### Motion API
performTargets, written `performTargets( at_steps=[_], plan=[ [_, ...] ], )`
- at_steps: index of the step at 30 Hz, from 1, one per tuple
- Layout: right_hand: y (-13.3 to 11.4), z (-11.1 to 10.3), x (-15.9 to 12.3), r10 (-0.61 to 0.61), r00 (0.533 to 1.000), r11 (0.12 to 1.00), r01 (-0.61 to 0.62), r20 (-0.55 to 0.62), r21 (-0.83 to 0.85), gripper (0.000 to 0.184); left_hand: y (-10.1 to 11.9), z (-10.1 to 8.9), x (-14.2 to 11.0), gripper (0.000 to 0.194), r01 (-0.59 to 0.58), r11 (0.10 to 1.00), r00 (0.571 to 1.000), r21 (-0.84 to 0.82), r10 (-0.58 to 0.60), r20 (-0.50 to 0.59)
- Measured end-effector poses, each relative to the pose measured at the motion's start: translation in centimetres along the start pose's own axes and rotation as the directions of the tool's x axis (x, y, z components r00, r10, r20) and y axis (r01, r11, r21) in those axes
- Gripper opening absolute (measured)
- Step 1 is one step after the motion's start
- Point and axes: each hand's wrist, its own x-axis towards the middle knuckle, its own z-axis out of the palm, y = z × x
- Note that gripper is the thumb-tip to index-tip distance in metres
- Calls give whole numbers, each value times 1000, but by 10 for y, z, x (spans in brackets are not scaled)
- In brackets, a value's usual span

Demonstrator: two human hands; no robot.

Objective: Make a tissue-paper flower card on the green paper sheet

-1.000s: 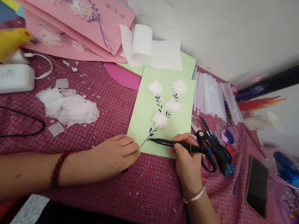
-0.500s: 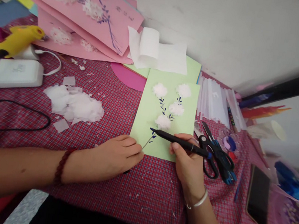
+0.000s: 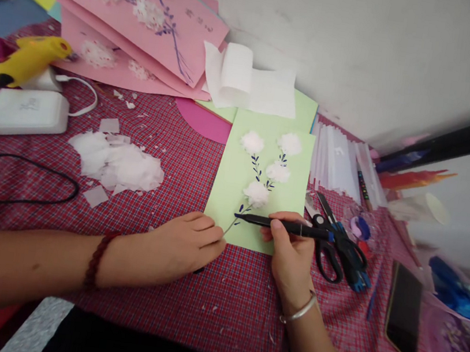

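A light green sheet of paper (image 3: 225, 189) lies on the cloth, bearing several fluffy white paper flowers (image 3: 256, 193) and a drawn stem with small dark blue leaves. My right hand (image 3: 291, 257) is closed around a black brush pen (image 3: 274, 223), held nearly level. Its dark tip is at the lower part of the stem, by a leaf. At the sheet's lower left corner rests my left hand (image 3: 186, 239), fingers curled together. A small black end of something pokes out under its palm; the rest is hidden.
Left of the sheet lie a pile of white paper squares (image 3: 126, 166), a white power strip (image 3: 20, 114) and a yellow glue gun (image 3: 36, 61). Black scissors (image 3: 331, 253) and a phone (image 3: 405, 310) are on the right. Pink flower cards (image 3: 185, 29) stand behind.
My right hand has shifted slightly down and left, bringing the pen tip lower along the stem. Another dark leaf shows beside the stem. My left hand stays in place.
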Motion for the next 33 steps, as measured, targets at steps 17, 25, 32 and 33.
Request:
performTargets(
  at_steps=[17,25,32,33],
  plan=[
    [-6,1,1,4,1000,1000,-4,23,-23,4,0,1,0,26,0,1000,1000,-26,0,-3],
    [-5,1,1,3,1000,1000,-3,26,-18,4,-1,0,1,25,3,999,1000,-32,-3,4],
    [-5,-9,3,91,996,948,-87,1,307,10,1,-1,0,22,-5,1000,987,-31,0,-159],
    [-6,-11,4,99,995,938,-102,26,331,11,1,-2,-1,22,-13,1000,982,-20,9,-187]
  ],
)
